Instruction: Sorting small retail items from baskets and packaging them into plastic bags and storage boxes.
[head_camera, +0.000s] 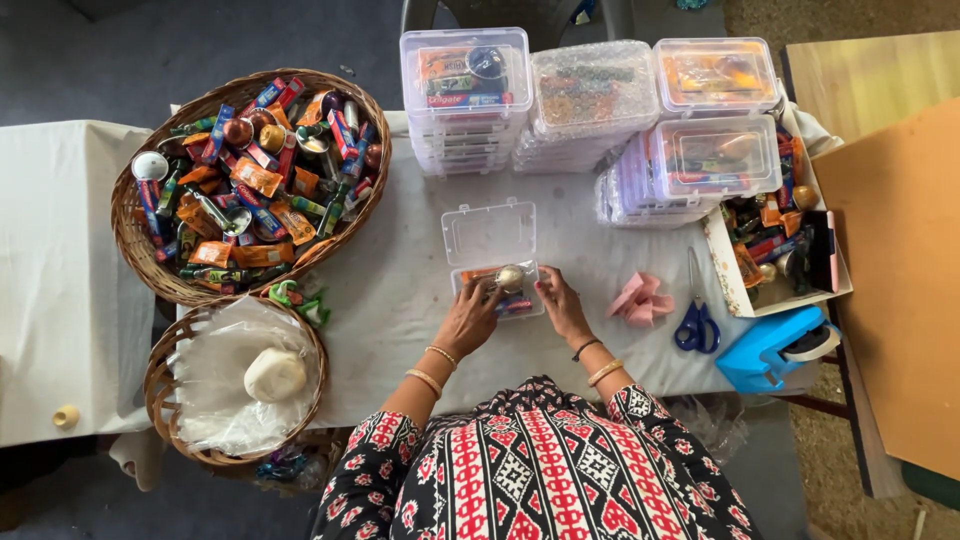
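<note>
Two hands meet over one small clear plastic box at the near middle of the white-covered table. Your left hand comes in from the near left and your right hand from the near right, so the box lies just beyond both sets of fingertips, between them. Its long axis runs left to right across your view, and its hinged lid stands open on the far side, leaning away from you.

Your left hand's fingers close on a small round silvery item at the middle of the box, just over the packets already inside. Your right hand's fingertips rest curled on the box's right end, steadying it rather than gripping anything loose. The left hand is the nearer of the two to the round item.

Far left, a large wicker basket brims with tubes and sachets. Near left, a smaller basket holds a pale lump on plastic sheeting. Stacks of filled boxes line the far edge. Blue-handled scissors and a scrap of pink ribbon lie right of your right hand.
</note>
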